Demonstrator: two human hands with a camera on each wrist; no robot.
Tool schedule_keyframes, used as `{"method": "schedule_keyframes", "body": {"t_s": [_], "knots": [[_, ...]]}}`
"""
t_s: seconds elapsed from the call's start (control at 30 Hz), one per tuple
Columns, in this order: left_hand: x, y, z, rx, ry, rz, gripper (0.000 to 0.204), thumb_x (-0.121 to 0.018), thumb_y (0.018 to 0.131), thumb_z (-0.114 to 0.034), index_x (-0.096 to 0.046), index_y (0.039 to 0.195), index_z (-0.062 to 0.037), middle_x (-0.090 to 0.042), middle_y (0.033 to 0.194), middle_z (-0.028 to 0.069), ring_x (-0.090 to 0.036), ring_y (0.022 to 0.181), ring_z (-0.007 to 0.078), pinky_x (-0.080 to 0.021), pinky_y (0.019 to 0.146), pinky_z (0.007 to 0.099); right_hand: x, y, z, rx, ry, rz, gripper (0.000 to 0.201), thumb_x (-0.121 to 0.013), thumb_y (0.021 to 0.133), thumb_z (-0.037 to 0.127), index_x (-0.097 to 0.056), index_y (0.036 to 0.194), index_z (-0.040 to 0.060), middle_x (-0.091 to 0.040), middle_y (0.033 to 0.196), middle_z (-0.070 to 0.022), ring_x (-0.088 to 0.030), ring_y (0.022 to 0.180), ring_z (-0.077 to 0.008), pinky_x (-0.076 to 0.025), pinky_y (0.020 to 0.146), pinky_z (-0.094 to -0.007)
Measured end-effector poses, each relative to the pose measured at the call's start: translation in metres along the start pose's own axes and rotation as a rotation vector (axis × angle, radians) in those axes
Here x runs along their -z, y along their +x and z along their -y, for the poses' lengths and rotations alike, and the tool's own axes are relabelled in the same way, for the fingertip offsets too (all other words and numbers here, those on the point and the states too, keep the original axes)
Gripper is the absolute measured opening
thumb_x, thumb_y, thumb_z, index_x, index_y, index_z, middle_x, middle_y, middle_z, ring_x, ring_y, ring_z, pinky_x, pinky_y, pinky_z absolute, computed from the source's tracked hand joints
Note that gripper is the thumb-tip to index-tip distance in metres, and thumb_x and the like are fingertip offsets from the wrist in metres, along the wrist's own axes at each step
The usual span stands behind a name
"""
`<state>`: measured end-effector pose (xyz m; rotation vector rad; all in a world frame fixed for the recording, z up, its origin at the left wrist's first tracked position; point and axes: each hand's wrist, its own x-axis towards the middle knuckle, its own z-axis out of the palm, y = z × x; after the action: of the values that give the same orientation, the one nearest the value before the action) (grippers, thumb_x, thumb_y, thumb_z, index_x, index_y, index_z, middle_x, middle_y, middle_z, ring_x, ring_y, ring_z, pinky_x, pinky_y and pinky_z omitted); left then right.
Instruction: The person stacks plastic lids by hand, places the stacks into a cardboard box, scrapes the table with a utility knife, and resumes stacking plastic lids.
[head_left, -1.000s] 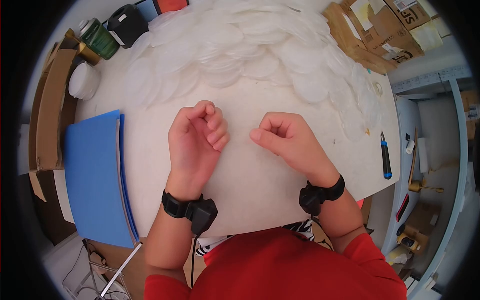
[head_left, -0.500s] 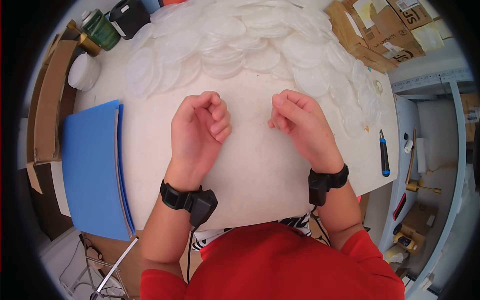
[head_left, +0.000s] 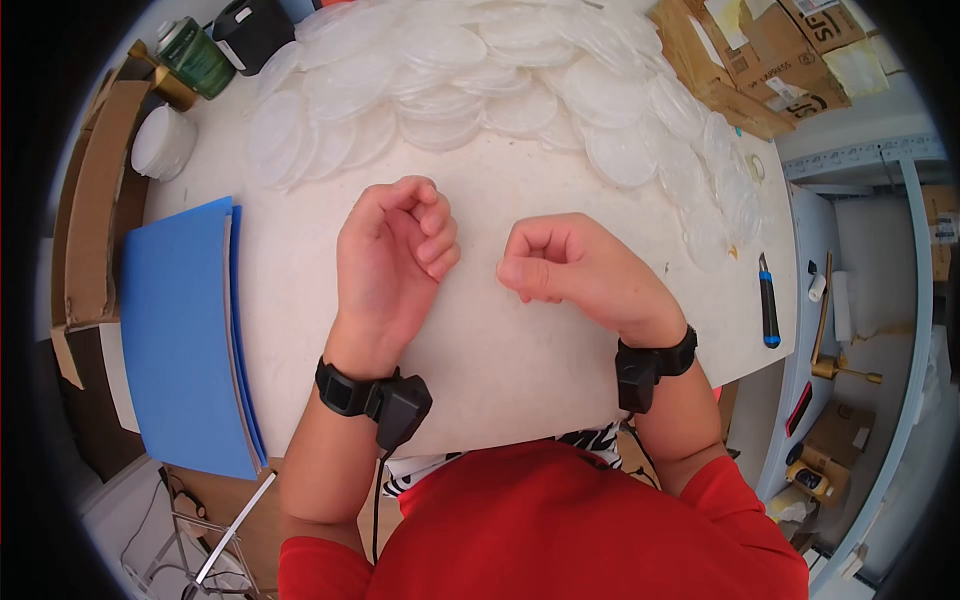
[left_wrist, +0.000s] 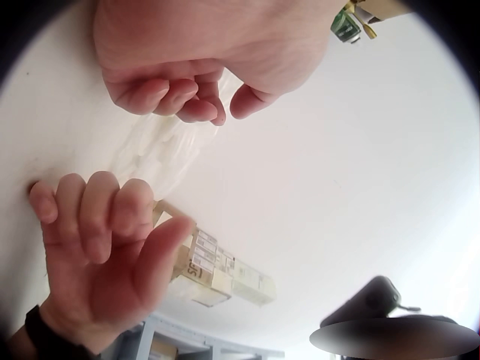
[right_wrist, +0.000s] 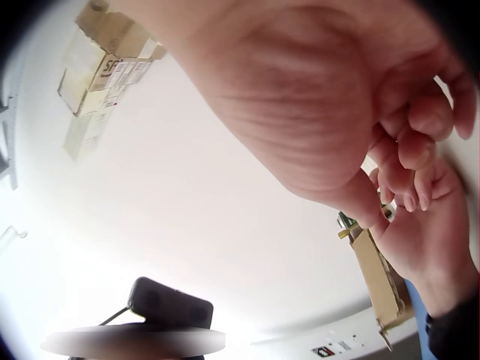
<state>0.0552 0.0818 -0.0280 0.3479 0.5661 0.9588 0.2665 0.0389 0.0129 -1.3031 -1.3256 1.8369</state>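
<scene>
In the head view my left hand is held over the near part of the white table, palm turned inward and fingers loosely bent with nothing in them. My right hand faces it across a narrow gap, thumb near the bent index finger. Seen from the left wrist, the right hand's fingers curl loosely with the thumb apart, and its palm is bare. The right wrist view has the left hand beyond the right fingers. Beyond both hands lies a large heap of translucent round discs.
A blue folder lies at the left edge, by a cardboard piece and a white tub. A green can and black jug stand behind. Right are a utility knife and cardboard boxes.
My right hand turned thumb-up and moved away from me, then came back nearer and tipped inward toward the left hand. The left hand stays nearly in place. The discs have not been moved.
</scene>
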Motion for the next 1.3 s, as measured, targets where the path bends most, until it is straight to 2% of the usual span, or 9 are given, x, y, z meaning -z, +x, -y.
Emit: {"method": "schedule_keyframes", "body": {"t_s": [0.03,0.1,0.23,0.4,0.7,0.97,1.3], "knots": [[-0.001,0.000,0.000,0.000,-0.004,-0.005,0.020,-0.049,0.102,-0.025,-0.055,0.092,-0.0087,-0.046,0.074,-0.0009,-0.039,0.061,0.0114,-0.035,0.056,0.0270,0.001,0.000,-0.001,-0.002,0.002,-0.001,0.033,-0.072,0.098,0.035,-0.063,0.081,0.0081,-0.055,0.072,0.0062,-0.049,0.068,-0.0043,-0.041,0.062,-0.0220],[-0.001,0.000,0.000,0.000,-0.008,-0.008,0.019,-0.049,0.102,-0.025,-0.055,0.093,-0.0087,-0.046,0.074,-0.0010,-0.039,0.061,0.0113,-0.035,0.056,0.0270,0.003,0.003,-0.005,0.052,0.109,-0.145,0.033,-0.072,0.098,0.035,-0.063,0.081,0.0079,-0.054,0.073,0.0062,-0.048,0.067,-0.0043,-0.040,0.062,-0.0220],[0.000,-0.001,0.000,0.006,-0.014,-0.002,0.016,-0.048,0.102,-0.022,-0.056,0.097,-0.0090,-0.046,0.074,-0.0015,-0.039,0.061,0.0108,-0.034,0.056,0.0266,0.008,0.004,-0.009,0.047,0.148,-0.121,0.032,-0.072,0.098,0.034,-0.063,0.081,0.0077,-0.054,0.072,0.0064,-0.048,0.067,-0.0043,-0.039,0.061,-0.0222],[0.000,0.000,0.001,0.003,-0.013,-0.003,0.014,-0.048,0.102,-0.020,-0.056,0.100,-0.0089,-0.046,0.075,-0.0020,-0.039,0.061,0.0107,-0.034,0.056,0.0264,0.006,0.007,-0.010,0.113,0.206,-0.227,0.030,-0.072,0.098,0.031,-0.063,0.082,0.0080,-0.054,0.072,0.0061,-0.047,0.068,-0.0048,-0.040,0.063,-0.0221],[0.000,0.001,0.002,0.002,0.003,0.007,0.013,-0.049,0.103,-0.019,-0.056,0.101,-0.0081,-0.045,0.075,-0.0024,-0.039,0.061,0.0103,-0.035,0.056,0.0261,0.008,0.005,-0.011,0.117,0.235,-0.210,0.027,-0.072,0.098,0.030,-0.064,0.083,0.0088,-0.055,0.073,0.0063,-0.048,0.068,-0.0038,-0.039,0.063,-0.0217],[-0.008,-0.002,0.003,-0.019,0.072,-0.077,0.018,-0.059,0.105,-0.022,-0.060,0.114,-0.0067,-0.043,0.075,-0.0049,-0.038,0.063,0.0071,-0.034,0.057,0.0243,0.007,0.005,-0.012,0.137,0.232,-0.214,0.028,-0.072,0.098,0.031,-0.063,0.083,0.0092,-0.055,0.073,0.0068,-0.047,0.067,-0.0033,-0.038,0.062,-0.0216],[-0.009,-0.003,0.004,-0.026,0.129,-0.086,0.021,-0.062,0.103,-0.025,-0.060,0.115,-0.0071,-0.041,0.076,-0.0056,-0.038,0.065,0.0066,-0.034,0.058,0.0237,0.008,0.005,-0.012,0.136,0.235,-0.215,0.027,-0.072,0.097,0.031,-0.064,0.084,0.0095,-0.055,0.072,0.0062,-0.047,0.067,-0.0032,-0.037,0.062,-0.0210]]}}
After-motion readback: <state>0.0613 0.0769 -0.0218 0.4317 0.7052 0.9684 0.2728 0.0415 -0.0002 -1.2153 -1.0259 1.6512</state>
